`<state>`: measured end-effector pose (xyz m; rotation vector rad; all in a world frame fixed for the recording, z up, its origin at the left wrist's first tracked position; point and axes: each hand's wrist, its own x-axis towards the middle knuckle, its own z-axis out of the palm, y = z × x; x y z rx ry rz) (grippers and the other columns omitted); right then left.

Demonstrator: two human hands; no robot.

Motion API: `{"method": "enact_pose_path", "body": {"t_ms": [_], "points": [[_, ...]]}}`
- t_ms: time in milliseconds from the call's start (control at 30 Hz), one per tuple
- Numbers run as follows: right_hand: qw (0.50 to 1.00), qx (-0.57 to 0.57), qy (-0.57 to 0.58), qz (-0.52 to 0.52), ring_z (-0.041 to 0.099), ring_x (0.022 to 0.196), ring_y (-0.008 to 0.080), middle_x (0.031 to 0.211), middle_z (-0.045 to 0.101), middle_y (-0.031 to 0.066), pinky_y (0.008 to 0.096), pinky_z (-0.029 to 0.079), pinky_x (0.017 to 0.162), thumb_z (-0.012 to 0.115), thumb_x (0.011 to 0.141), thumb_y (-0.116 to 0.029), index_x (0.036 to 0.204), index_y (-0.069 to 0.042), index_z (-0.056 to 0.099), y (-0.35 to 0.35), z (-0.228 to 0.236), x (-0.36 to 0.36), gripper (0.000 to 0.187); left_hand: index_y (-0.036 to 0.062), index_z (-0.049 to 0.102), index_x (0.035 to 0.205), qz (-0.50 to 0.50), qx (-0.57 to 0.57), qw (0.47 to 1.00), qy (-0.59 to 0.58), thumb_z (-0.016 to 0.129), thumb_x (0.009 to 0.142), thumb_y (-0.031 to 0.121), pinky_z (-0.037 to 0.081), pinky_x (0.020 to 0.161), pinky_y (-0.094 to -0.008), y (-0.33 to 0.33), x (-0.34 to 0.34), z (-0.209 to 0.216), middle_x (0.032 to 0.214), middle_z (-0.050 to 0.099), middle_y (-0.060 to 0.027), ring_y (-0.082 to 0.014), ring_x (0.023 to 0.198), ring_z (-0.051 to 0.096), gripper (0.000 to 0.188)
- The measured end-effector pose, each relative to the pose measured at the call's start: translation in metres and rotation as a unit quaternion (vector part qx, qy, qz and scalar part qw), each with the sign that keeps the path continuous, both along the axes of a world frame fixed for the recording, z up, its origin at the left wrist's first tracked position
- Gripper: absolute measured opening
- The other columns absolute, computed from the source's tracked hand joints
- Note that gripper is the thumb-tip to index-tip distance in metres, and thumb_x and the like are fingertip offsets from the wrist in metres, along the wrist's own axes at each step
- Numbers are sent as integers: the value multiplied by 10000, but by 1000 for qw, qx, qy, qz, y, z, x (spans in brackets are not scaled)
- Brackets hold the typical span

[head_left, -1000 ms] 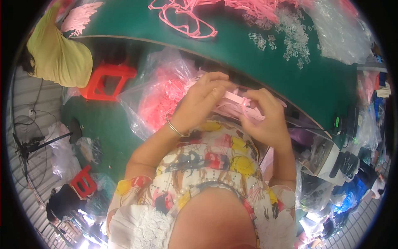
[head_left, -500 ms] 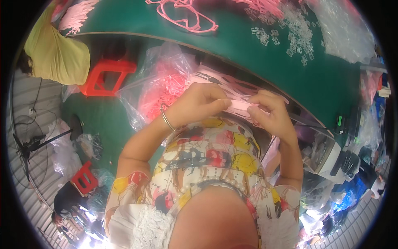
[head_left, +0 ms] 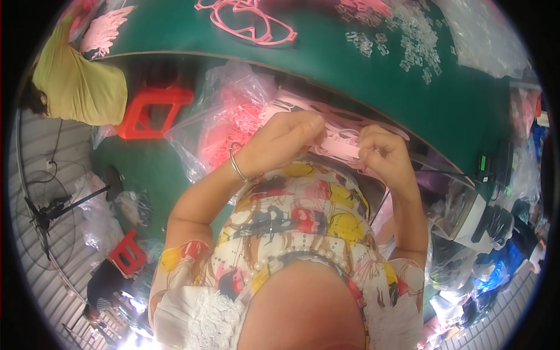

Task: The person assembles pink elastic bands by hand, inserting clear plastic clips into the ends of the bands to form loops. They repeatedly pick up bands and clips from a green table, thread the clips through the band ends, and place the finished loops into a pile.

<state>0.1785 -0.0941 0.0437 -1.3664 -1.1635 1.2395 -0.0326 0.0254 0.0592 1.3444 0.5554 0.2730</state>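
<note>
Between my two hands a flat pale pink strap [head_left: 340, 147] is stretched in front of my belly. My left hand [head_left: 284, 137] is closed on its left end, thumb along the top. My right hand [head_left: 385, 154] pinches the other end with thumb and curled fingers. Under and behind the hands lies a heap of pink straps [head_left: 280, 104], partly hidden by them. Left of it, a clear plastic bag [head_left: 195, 137] holds brighter pink strips [head_left: 242, 118].
Across the green table [head_left: 350, 73] lie pink goggle-shaped loops [head_left: 265, 39], small clear buckles [head_left: 420, 49] and a plastic sheet [head_left: 478, 41]. Pink pieces [head_left: 105, 32] sit at far left, near a person in a yellow top [head_left: 87, 87]. A red stool [head_left: 137, 119] stands on the floor.
My hands have drawn slightly apart, the right one shifting a little to the right, and more of the strap shows between them. The whole view has tilted slightly.
</note>
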Motion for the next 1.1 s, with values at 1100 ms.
{"method": "enact_pose_path", "body": {"t_ms": [1100], "points": [[989,124,-75,5,490,704,182,661,540,31,301,391,674,624,674,-30,644,-43,584,4,0,-5,51,-22,631,1015,107,59,991,-47,668,826,109,476,695,-250,81,86,-11,843,633,-38,-101,733,569,234]]}}
